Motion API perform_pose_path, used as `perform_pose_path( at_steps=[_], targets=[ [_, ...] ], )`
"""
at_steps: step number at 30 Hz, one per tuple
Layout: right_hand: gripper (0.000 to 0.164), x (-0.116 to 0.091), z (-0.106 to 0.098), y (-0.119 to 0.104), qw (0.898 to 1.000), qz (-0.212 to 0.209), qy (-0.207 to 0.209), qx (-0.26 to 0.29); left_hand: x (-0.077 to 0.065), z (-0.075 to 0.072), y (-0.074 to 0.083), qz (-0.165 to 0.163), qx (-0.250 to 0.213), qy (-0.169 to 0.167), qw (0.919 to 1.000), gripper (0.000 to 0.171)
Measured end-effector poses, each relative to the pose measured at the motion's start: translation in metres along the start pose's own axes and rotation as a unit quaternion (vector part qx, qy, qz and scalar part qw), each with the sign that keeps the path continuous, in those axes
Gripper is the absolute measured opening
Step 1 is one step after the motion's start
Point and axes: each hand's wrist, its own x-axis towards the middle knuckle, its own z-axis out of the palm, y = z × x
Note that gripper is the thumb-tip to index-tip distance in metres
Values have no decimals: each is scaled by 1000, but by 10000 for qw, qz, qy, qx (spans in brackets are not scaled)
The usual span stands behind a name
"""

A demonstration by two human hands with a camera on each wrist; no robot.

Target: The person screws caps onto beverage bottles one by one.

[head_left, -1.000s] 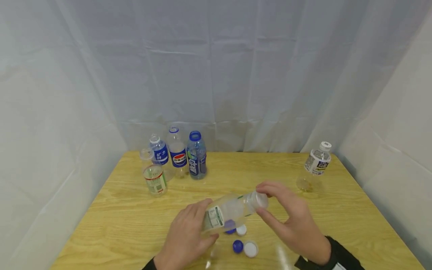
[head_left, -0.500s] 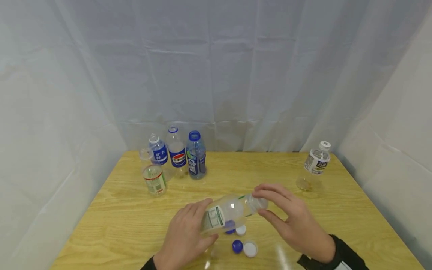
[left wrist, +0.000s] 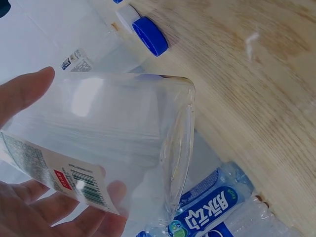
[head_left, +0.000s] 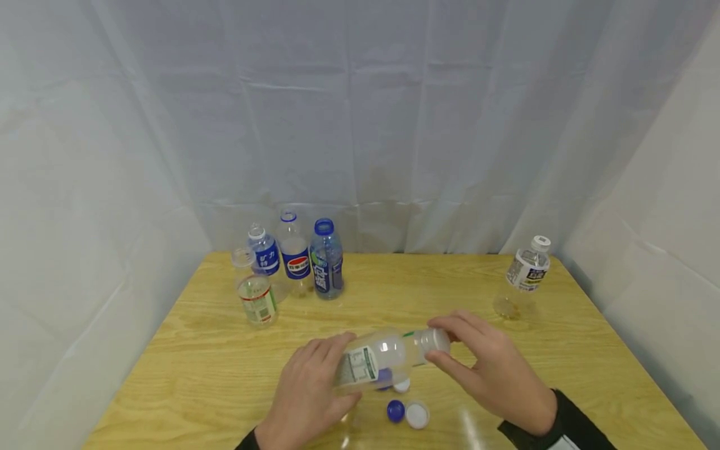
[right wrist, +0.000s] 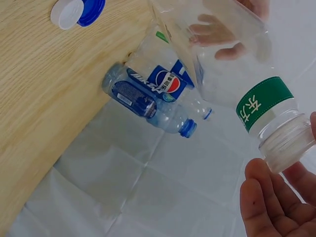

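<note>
My left hand [head_left: 312, 387] grips the body of a clear plastic bottle [head_left: 388, 356], which lies tilted almost level above the table, its neck to the right. The left wrist view shows the bottle's base and a barcode label [left wrist: 81, 180]. Around the neck runs a green band [right wrist: 265, 102]. At the mouth sits a translucent whitish cap [head_left: 436, 341], with the thumb and fingers of my right hand [head_left: 495, 375] on either side of it. Under the bottle lie several loose caps, among them a blue cap [head_left: 396, 410] and a white cap [head_left: 417, 414].
Back left on the wooden table [head_left: 197, 375] stand uncapped bottles: a blue bottle [head_left: 328, 262], a Pepsi bottle [head_left: 296, 262], a blue-labelled bottle [head_left: 267, 256] and a green-and-red-labelled bottle [head_left: 259, 300]. A white-capped bottle [head_left: 527, 272] stands back right. White sheets [head_left: 360, 125] enclose the table.
The bottle's neck end has dipped slightly and shifted a little right. My right hand's fingers have changed their position around the cap. The standing bottles and loose caps stay put.
</note>
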Motion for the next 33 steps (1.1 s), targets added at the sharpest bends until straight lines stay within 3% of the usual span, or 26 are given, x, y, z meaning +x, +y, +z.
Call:
perform_pose_path(
  at_steps=[5,13,18,20,23,28,33],
  targets=[
    [33,0,4,1,9991,28,252,-345,0,-1,2,62,-4,7,10000,92],
    [6,2,8,-1,9952,722,309,-585,2,-1,5,258,131,87,9995,91],
    [8,2,7,0,9938,890,154,-641,2,0,5,295,202,114,9993,90],
    [13,1,4,0,9933,895,20,-726,1,0,4,255,182,49,9995,90],
    [33,-1,-2,3,9926,789,-158,-911,0,1,3,175,144,-31,9997,90],
    [62,-6,-12,9,9946,189,-345,-957,0,0,1,5,90,-177,9998,91],
    [65,-7,-17,12,9939,-270,-625,-862,0,-1,1,-78,-3,-325,9994,90]
  ],
)
